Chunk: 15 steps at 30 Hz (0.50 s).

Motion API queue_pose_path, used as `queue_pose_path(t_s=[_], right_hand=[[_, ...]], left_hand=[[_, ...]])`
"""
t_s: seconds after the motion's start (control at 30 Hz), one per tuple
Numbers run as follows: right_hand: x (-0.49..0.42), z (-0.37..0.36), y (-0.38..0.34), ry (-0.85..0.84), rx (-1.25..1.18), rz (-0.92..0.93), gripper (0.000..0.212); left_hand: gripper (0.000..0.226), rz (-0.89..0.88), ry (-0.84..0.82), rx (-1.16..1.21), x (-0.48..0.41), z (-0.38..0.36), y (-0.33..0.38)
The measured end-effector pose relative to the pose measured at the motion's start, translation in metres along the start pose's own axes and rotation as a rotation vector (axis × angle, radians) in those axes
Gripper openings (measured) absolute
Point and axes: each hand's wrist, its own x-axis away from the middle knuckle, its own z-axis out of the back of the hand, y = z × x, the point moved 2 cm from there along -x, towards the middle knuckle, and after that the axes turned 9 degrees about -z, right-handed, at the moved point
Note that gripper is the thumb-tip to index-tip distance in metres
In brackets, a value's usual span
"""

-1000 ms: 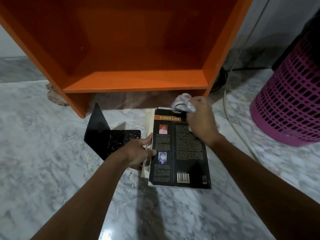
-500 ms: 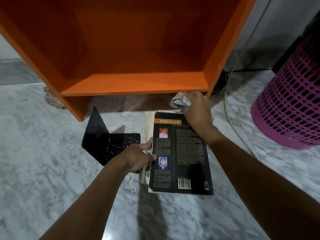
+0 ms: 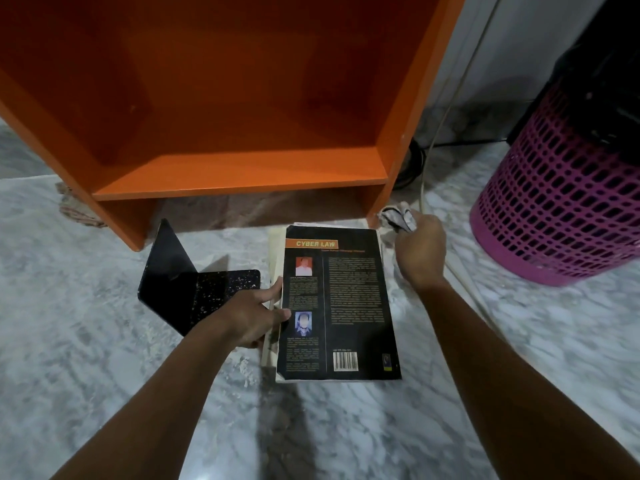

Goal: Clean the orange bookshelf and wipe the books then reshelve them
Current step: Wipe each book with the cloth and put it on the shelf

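A black "Cyber Law" book [image 3: 349, 306] lies back cover up on the marble floor, on top of another pale book whose edges show at its left and top. My left hand [image 3: 251, 315] holds the stack's left edge, thumb on the black cover. My right hand [image 3: 420, 252] grips a crumpled grey cloth [image 3: 398, 216] just off the book's top right corner, beside the shelf's right leg. The orange bookshelf [image 3: 239, 181] stands behind the books with its compartment bare.
A black metal bookend [image 3: 194, 275] sits on the floor left of the books. A pink perforated basket [image 3: 561, 209] stands at the right. A pale cable [image 3: 446, 109] runs down the wall and along the floor right of my right hand. A rag [image 3: 74, 209] lies by the shelf's left leg.
My right hand with the cloth has slid from the book's top edge off to the right, clear of the cover. My left hand has kept its hold on the left edge.
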Motion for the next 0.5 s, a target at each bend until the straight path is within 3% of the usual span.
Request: queue_pose_path(t_s=[0.1,0.23,0.3,0.4,0.43,0.5], right_hand=[[0.027,-0.001,-0.014,0.013,0.047,0.237,0.033],[0.069,-0.035,-0.024,-0.25,0.355,0.657,0.055],[0.043,-0.042,-0.011,-0.197,0.336,0.552,0.042],[-0.014,-0.029,0.005,-0.03,0.202,0.031,0.024],[-0.02,-0.025,0.005,-0.005,0.176,-0.031,0.022],[-0.006,-0.022,-0.006,0.009,0.143,0.085,0.027]], left_hand=[[0.064,0.003,0.011,0.027,0.0,-0.001,0.0],[0.062,-0.01,0.011,0.033,0.001,-0.003,0.0],[0.062,-0.02,0.007,0.019,-0.002,-0.003,-0.001],[0.062,-0.031,0.014,0.032,-0.002,-0.004,-0.005],[0.061,-0.039,0.014,0.035,-0.002,-0.003,-0.007],[0.061,-0.051,0.004,0.043,-0.005,-0.002,-0.011]])
